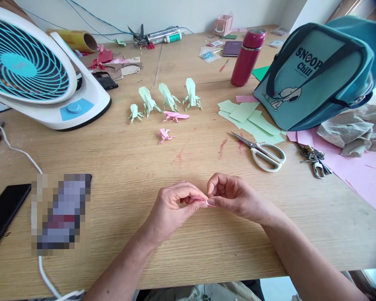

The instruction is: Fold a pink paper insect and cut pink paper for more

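A small folded pink paper (196, 198) is pinched between the thumb and fingers of my left hand (178, 202), low over the wooden table. My right hand (233, 195) meets it from the other side, its thumb and index finger closed at the paper's right end. Most of the paper is hidden behind my fingers. Beyond my hands stand several pale green folded paper figures (168, 97), with a long pink figure (176, 116) and a smaller pink one (164, 135) in front of them.
Scissors (268, 156) lie right of centre, near green paper pieces (246, 117). Keys (316, 161), pink sheets (360, 175), a teal bag (313, 75) and a red bottle (248, 58) are at the right. A fan (40, 71), a black phone (6, 215) and a white cable (45, 274) are at the left.
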Tool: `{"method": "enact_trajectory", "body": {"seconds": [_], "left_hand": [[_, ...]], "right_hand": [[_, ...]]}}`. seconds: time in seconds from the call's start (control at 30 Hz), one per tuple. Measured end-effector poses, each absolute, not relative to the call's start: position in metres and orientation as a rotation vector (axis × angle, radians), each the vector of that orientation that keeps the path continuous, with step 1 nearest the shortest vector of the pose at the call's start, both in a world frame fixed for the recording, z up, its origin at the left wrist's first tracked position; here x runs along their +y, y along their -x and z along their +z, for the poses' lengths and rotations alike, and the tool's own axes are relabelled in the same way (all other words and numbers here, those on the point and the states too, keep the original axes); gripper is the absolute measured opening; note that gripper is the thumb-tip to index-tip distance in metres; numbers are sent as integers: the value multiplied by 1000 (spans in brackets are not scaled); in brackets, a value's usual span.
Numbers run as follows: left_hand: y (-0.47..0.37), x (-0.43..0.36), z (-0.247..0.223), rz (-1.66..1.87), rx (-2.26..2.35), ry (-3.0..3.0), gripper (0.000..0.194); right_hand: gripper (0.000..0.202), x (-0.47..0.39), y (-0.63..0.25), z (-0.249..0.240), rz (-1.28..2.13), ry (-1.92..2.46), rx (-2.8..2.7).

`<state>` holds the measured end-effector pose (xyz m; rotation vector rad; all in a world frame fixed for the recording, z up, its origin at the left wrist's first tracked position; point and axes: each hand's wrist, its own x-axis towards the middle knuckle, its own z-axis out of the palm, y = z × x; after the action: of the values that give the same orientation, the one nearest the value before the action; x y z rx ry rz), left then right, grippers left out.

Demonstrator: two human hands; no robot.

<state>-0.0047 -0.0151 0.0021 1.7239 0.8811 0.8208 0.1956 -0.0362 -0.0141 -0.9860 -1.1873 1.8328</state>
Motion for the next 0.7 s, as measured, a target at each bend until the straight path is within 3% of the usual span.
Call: {"method": "enact_trajectory", "body": {"seconds": [0.23,0.47,0.7], "left_hand": [[5,-16,2,769,902,-1570,3],[2,-17,2,746,955,-1406,4],[0,-20,1,737,1011,-1436,7]], "right_hand": [[19,-37,-194,-10,1789,954,-1242],[8,-41,-193,-6,1522,1101,-1475],[10,-44,-192,-1,1278,1242,-1679]]}}
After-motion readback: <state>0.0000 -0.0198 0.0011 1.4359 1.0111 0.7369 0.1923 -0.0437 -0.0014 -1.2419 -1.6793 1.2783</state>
